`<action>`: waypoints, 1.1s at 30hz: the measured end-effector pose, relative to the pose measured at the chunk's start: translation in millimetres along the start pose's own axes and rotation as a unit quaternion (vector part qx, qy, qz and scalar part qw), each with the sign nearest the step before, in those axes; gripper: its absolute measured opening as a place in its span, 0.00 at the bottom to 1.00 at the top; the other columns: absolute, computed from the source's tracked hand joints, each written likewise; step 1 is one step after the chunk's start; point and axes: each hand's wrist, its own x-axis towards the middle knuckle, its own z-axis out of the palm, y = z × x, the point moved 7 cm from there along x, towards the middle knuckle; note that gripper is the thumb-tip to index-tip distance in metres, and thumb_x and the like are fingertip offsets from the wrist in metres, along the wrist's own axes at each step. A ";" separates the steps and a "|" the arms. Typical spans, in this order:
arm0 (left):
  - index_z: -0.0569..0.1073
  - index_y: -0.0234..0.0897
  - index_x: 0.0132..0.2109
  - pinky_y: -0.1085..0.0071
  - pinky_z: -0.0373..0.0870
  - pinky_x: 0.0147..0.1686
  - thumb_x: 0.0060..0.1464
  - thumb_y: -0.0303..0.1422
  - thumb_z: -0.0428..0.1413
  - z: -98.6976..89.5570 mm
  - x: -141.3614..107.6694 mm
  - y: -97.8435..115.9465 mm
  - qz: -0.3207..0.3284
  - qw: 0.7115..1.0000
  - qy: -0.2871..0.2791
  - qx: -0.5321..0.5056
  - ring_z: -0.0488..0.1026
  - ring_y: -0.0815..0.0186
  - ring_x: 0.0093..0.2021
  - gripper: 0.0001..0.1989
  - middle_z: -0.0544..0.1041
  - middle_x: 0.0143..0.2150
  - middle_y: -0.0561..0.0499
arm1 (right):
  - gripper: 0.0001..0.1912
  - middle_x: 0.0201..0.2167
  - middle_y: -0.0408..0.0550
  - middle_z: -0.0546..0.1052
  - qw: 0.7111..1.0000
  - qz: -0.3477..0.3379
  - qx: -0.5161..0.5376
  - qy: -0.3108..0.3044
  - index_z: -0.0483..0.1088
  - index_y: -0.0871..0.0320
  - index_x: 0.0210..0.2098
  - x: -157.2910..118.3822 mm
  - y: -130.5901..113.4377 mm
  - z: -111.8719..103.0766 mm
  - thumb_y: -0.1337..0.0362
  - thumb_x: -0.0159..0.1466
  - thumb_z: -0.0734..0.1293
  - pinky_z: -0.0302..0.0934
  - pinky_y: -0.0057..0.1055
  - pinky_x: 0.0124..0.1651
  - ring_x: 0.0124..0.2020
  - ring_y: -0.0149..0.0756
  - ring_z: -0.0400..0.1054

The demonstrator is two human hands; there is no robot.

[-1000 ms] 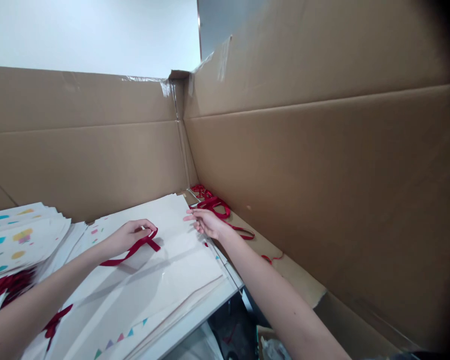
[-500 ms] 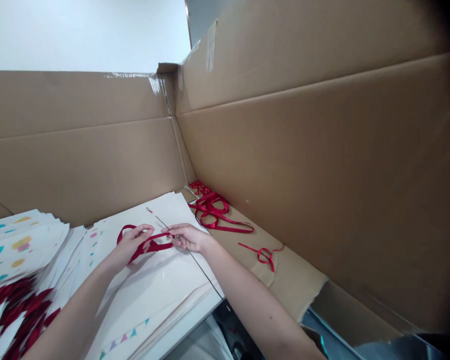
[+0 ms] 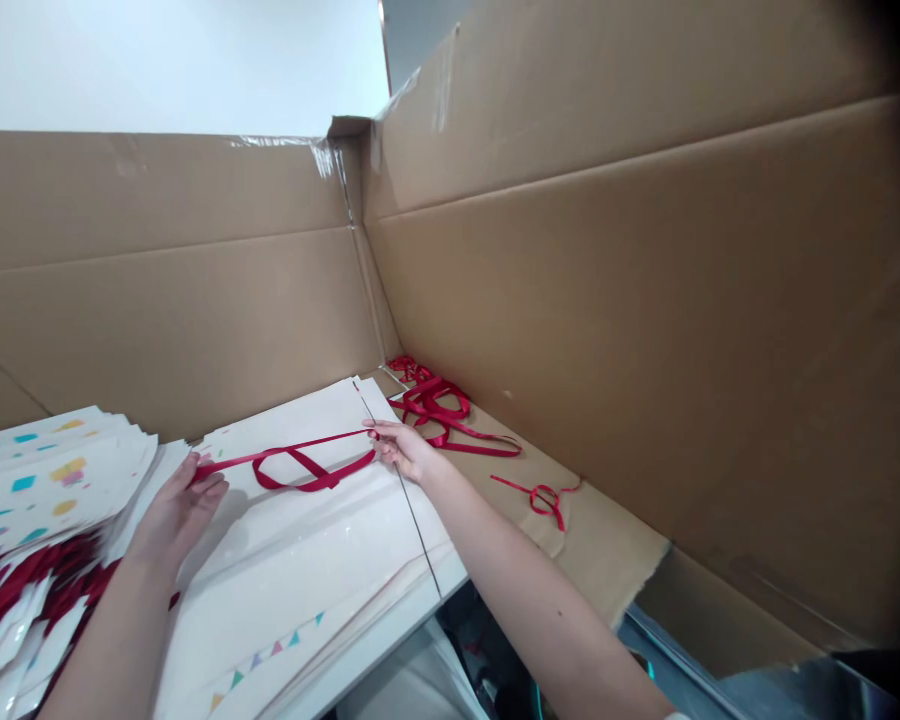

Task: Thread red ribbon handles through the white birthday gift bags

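Observation:
Pinched in my left hand [image 3: 184,505] is one end of a red ribbon [image 3: 292,487]. The ribbon runs taut to my right hand [image 3: 405,450], while a slack loop of it hangs between the hands. My right fingers close on the ribbon and also on a long, thin dark wire [image 3: 418,520], which slants across them. Both hands are over a stack of white printed sheets [image 3: 300,560], decorated with coloured flags along the near edge.
On the left, a second stack of printed white pieces [image 3: 64,470] has several red ribbons [image 3: 45,580] bunched at its near side. Loose red ribbon [image 3: 450,420] and a small ribbon coil [image 3: 546,500] lie on cardboard to the right. Tall cardboard walls [image 3: 607,330] stand behind and right.
My left hand has moved left and toward me, drawing the ribbon out straight. My right hand has shifted slightly right, still holding ribbon and wire; the wire now stands steeper.

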 end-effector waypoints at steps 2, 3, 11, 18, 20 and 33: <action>0.72 0.35 0.35 0.80 0.69 0.21 0.59 0.23 0.56 1.3 0.7 -4.7 -0.021 0.995 -0.007 -0.097 0.65 0.75 0.22 0.05 0.70 0.27 0.55 | 0.12 0.26 0.40 0.70 1.000 0.000 -0.005 0.002 0.73 0.64 0.44 -1.7 0.0 1.0 0.76 0.59 0.68 0.48 0.15 0.14 0.17 0.19 0.57; 0.72 0.35 0.35 0.80 0.70 0.21 0.59 0.21 0.55 1.0 1.4 -6.3 -0.025 0.991 -0.006 -0.128 0.65 0.75 0.22 0.06 0.69 0.27 0.55 | 0.12 0.26 0.40 0.70 1.000 0.002 -0.010 0.002 0.73 0.64 0.44 -2.9 0.2 2.2 0.76 0.59 0.68 0.49 0.15 0.14 0.17 0.19 0.57; 0.73 0.36 0.36 0.81 0.76 0.30 0.49 0.14 0.56 2.0 0.2 -4.2 0.003 0.989 -0.002 -0.148 0.74 0.72 0.33 0.13 0.75 0.33 0.52 | 0.14 0.40 0.53 0.77 0.990 0.016 -0.142 -0.003 0.72 0.64 0.47 -11.6 -19.1 23.2 0.72 0.61 0.69 0.60 0.18 0.17 0.24 0.25 0.70; 0.72 0.40 0.33 0.68 0.79 0.47 0.40 0.17 0.62 9.2 -3.4 2.3 0.062 0.995 -0.026 -0.068 0.77 0.67 0.41 0.15 0.77 0.32 0.56 | 0.17 0.53 0.56 0.73 0.903 -0.074 -0.421 -0.034 0.70 0.58 0.54 -34.8 -74.1 94.9 0.63 0.66 0.66 0.61 0.25 0.20 0.26 0.31 0.73; 0.72 0.40 0.34 0.68 0.78 0.47 0.39 0.19 0.65 13.7 -4.8 0.2 0.073 0.996 -0.046 -0.029 0.77 0.67 0.40 0.16 0.77 0.33 0.56 | 0.16 0.44 0.51 0.77 0.810 -0.183 -0.556 -0.034 0.72 0.57 0.54 -46.9 -85.9 125.3 0.65 0.69 0.61 0.62 0.27 0.28 0.29 0.32 0.73; 0.78 0.33 0.41 0.71 0.70 0.34 0.41 0.42 0.71 18.3 4.9 -55.2 0.069 0.982 -0.098 0.143 0.67 0.71 0.29 0.22 0.75 0.31 0.53 | 0.22 0.41 0.54 0.78 0.486 -0.303 -0.817 0.066 0.75 0.54 0.55 -8.6 -15.1 70.9 0.72 0.69 0.57 0.51 0.41 0.54 0.46 0.47 0.61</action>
